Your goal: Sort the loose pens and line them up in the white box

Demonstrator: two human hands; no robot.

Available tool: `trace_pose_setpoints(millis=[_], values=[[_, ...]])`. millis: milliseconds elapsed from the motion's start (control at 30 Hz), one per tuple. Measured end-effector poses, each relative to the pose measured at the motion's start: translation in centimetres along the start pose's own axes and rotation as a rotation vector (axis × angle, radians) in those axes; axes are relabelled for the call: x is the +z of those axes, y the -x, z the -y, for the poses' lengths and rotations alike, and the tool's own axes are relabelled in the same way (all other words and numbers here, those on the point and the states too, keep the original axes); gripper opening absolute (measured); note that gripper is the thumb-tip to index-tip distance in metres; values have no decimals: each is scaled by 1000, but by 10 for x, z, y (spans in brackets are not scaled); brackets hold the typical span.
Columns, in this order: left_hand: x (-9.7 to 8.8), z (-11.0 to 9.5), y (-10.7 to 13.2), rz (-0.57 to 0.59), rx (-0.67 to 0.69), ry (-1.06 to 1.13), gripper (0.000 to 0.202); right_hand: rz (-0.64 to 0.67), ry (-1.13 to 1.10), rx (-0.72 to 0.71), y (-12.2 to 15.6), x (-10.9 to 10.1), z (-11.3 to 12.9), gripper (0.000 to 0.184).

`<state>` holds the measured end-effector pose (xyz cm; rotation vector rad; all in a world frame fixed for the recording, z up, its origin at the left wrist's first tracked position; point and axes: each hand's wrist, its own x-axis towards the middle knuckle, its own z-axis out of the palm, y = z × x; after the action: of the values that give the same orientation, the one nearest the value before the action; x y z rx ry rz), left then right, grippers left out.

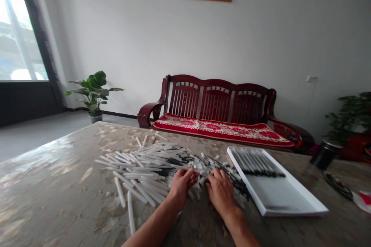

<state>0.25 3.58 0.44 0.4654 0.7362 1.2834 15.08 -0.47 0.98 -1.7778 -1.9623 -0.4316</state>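
Observation:
A heap of white pen barrels [139,170] lies spread on the marble-patterned table [58,189], with black refills and small white caps [220,166] mixed in on its right side. My left hand [182,183] rests at the near edge of the heap, its fingers curled round a white barrel. Just to its right, my right hand [220,189] lies palm down on the caps and refills, fingers bent into the pile; what it holds is hidden.
A white tray [290,197] with a row of dark assembled pens [256,161] sits to the right. A black cup [324,155] and a dark cord [337,186] lie further right. A red wooden bench [220,123] and potted plants stand behind.

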Motion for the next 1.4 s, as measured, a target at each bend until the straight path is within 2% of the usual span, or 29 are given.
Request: trace_pose_setpoints(millis=[300, 467, 700, 1000, 1233, 1400], values=[[-3, 4, 0, 29, 22, -20, 30, -140, -209, 61, 3, 18, -3, 13], [-2, 6, 0, 55, 7, -45, 31, -196, -261, 68, 4, 20, -2, 13], [-1, 8, -1, 48, 2, -70, 28, -172, -216, 30, 5, 19, -1, 16], [-3, 10, -2, 74, 19, -87, 44, -240, -195, -17, 5, 19, 0, 15], [-1, 10, 0, 93, 83, -163, 48, -210, -87, -119, 5, 15, 1, 17], [0, 9, 0, 95, 81, -171, 49, -191, -255, -25, 5, 21, 0, 14]])
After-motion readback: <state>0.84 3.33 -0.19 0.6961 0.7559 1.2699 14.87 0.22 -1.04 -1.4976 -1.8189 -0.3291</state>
